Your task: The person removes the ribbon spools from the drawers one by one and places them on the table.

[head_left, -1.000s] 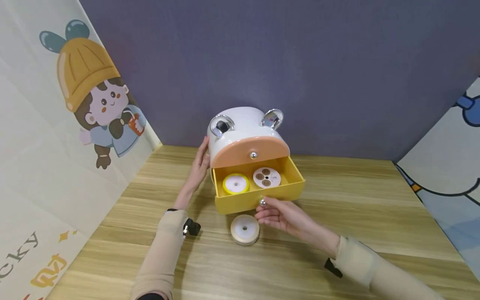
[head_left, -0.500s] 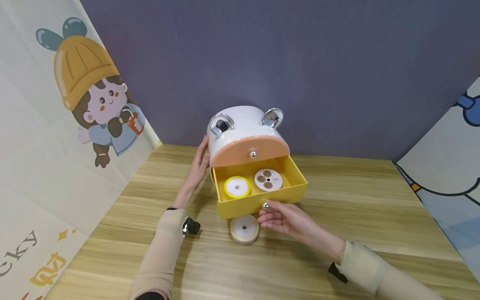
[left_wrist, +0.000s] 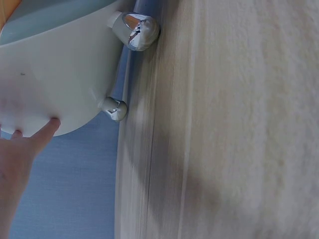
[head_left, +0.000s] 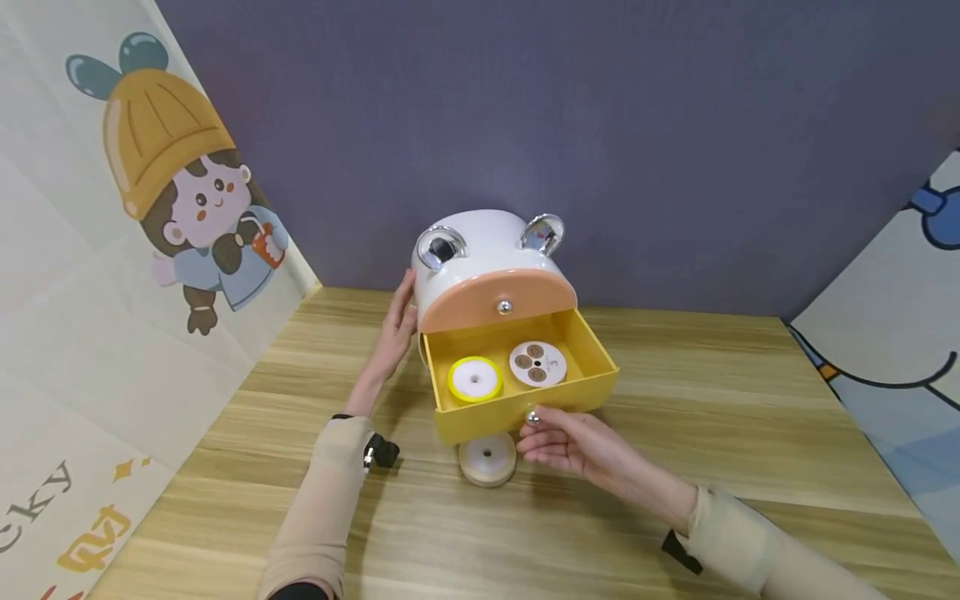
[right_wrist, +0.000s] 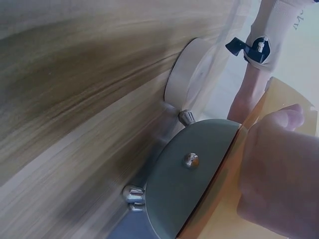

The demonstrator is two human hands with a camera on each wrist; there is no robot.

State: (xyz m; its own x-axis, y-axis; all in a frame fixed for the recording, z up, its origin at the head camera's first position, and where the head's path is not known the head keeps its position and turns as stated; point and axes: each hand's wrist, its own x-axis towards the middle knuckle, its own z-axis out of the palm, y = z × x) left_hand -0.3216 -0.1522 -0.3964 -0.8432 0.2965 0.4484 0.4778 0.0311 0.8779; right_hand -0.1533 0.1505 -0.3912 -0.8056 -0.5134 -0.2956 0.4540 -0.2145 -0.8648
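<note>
A white rounded box (head_left: 483, 242) with silver ears and an orange upper drawer front (head_left: 501, 300) stands by the back wall. Its yellow drawer (head_left: 487, 421) is pulled out and holds a yellow-rimmed roll (head_left: 475, 379) on the left and a white disc with brown circles (head_left: 537, 364) on the right. The right hand (head_left: 581, 446) pinches the drawer's silver knob (head_left: 532, 417). The left hand (head_left: 392, 337) rests with extended fingers on the box's left side; the left wrist view shows its fingertips touching the white wall (left_wrist: 65, 74).
A cream roll (head_left: 487, 461) lies on the wooden table (head_left: 420, 533) in front of the drawer, partly covered by it in the head view. Behind the box rises a grey-blue partition (head_left: 637, 150). Short silver feet (left_wrist: 115, 108) show under the box.
The right hand has drawn the yellow drawer further out toward the person, over part of the cream roll in view. Inside, the two discs moved with it. The left hand stays on the box.
</note>
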